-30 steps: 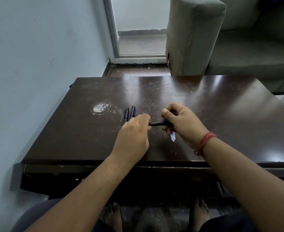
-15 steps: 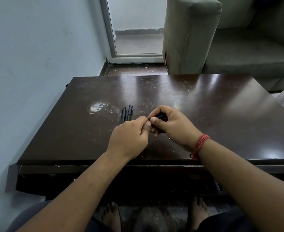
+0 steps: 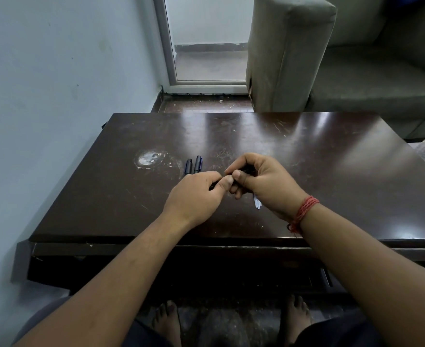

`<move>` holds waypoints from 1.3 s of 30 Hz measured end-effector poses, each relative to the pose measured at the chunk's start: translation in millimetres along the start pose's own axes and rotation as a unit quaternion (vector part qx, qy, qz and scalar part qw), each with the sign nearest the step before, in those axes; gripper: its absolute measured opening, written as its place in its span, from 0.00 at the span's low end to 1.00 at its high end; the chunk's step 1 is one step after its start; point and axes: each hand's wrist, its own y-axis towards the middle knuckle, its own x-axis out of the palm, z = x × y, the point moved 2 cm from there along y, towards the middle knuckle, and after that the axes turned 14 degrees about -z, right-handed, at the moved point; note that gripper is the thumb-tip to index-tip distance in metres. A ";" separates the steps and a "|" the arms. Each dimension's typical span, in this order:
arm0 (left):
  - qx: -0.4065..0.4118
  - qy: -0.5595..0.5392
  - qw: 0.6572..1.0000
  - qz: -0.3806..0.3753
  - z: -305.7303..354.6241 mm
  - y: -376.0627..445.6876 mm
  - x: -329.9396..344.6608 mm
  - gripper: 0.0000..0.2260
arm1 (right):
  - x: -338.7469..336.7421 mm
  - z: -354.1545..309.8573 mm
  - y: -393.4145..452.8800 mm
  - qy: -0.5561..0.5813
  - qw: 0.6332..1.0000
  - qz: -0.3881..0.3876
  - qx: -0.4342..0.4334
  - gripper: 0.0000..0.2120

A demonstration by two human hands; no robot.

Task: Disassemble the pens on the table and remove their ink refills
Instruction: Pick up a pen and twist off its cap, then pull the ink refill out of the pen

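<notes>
Both hands meet over the middle of the dark wooden table. My right hand curls around a dark pen, of which only a sliver shows between its fingers. My left hand pinches the pen's near end with thumb and fingers; its thumb touches the right thumb. Two dark pens lie side by side on the table just beyond my left hand, partly hidden by it. Pale thin refills lie on the table under my right palm, mostly covered.
A whitish worn ring marks the table left of the pens. A blue wall runs along the left. A grey sofa stands behind the table, a glass door beside it. My bare feet show under the table's front edge.
A second ago the hands were apart with the dark pen stretched between them. They have closed together, and the pen is now almost fully hidden inside the fingers.
</notes>
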 end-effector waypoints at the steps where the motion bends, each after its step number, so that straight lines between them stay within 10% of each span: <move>1: -0.006 -0.007 1.000 -0.003 -1.0 0.3 -0.4 0.20 | -1.2 -0.5 0.2 -0.002 1.000 0.002 -0.005 0.07; 15: -0.067 0.037 0.995 0.061 -20.7 -1.4 -19.4 0.22 | -12.7 5.6 20.8 0.114 0.972 0.202 -0.034 0.07; 22: -0.106 -0.040 0.991 0.075 -30.9 -3.3 -25.8 0.13 | 16.6 29.4 37.0 -0.391 0.903 0.158 0.083 0.08; 28: -0.091 -0.030 0.993 0.067 -27.7 -8.7 -20.9 0.12 | 42.4 37.4 55.8 -0.487 0.854 0.144 0.115 0.09; 39: -0.091 0.004 0.995 0.043 -26.3 -9.9 -19.4 0.12 | 15.6 25.3 51.6 -0.416 0.884 0.176 0.119 0.09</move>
